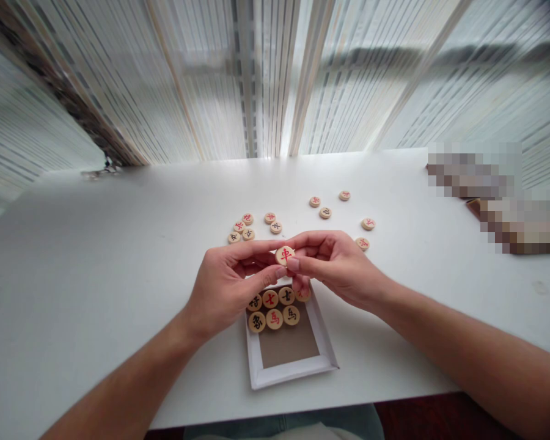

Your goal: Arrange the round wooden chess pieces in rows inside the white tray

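Note:
A round wooden Chinese chess piece with a red character faces me, pinched between both hands. My left hand grips its left side with thumb and forefinger. On its right side, my right hand has its thumb over the edge. Just below them lies a shallow white box with a brown bottom. Several pieces sit in it in two rows, among them a red horse piece and a black elephant piece. My fingers partly cover the upper row.
Loose chess pieces lie on the white table beyond my hands, with others farther right. A pixelated patch hides things at the right. Striped curtains hang along the back edge.

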`<state>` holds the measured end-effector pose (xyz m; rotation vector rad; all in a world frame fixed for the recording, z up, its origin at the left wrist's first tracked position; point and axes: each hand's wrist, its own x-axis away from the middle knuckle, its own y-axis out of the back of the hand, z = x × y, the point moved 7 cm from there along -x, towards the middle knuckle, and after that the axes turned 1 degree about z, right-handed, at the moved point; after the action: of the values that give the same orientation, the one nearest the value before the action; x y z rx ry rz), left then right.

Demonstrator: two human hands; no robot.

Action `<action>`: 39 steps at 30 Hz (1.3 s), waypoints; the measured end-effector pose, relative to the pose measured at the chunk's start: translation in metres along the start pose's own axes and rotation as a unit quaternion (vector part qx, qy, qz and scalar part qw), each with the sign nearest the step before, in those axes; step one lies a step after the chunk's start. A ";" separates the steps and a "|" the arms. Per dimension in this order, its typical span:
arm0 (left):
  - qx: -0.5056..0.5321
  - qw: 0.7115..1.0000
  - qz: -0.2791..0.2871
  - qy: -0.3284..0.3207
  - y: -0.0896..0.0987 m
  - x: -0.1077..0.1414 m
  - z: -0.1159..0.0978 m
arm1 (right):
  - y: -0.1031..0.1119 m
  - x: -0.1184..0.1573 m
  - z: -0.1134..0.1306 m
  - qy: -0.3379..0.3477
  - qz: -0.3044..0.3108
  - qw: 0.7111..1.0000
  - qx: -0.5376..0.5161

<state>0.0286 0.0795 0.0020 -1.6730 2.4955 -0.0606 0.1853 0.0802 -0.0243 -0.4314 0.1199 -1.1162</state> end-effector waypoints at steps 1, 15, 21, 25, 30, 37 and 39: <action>-0.005 1.000 0.001 -0.001 0.000 0.000 0.000 | 0.000 0.000 0.000 -0.004 0.003 1.000 0.003; -0.121 0.990 0.021 -0.071 -0.005 0.003 -0.006 | -0.005 0.002 0.002 -0.027 0.002 0.998 0.053; -0.106 0.993 -0.001 -0.057 -0.001 0.004 -0.005 | -0.005 0.001 0.002 -0.007 0.036 0.999 0.013; -0.077 0.996 -0.008 -0.054 0.000 0.003 -0.006 | -0.004 0.001 -0.001 -0.002 0.052 0.999 -0.008; -0.085 0.995 -0.011 -0.059 0.000 0.004 -0.009 | -0.006 0.001 0.000 -0.006 0.052 0.999 -0.001; -0.105 0.991 0.014 -0.076 -0.005 0.006 -0.008 | -0.007 0.001 0.001 -0.020 0.014 1.000 0.018; -0.094 0.993 0.022 -0.074 -0.006 0.005 -0.008 | -0.007 0.002 0.003 -0.009 0.012 0.999 0.029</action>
<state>0.0309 0.0719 0.0097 -1.6202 2.4899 0.3004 0.1810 0.0767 -0.0185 -0.3867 0.0776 -1.0887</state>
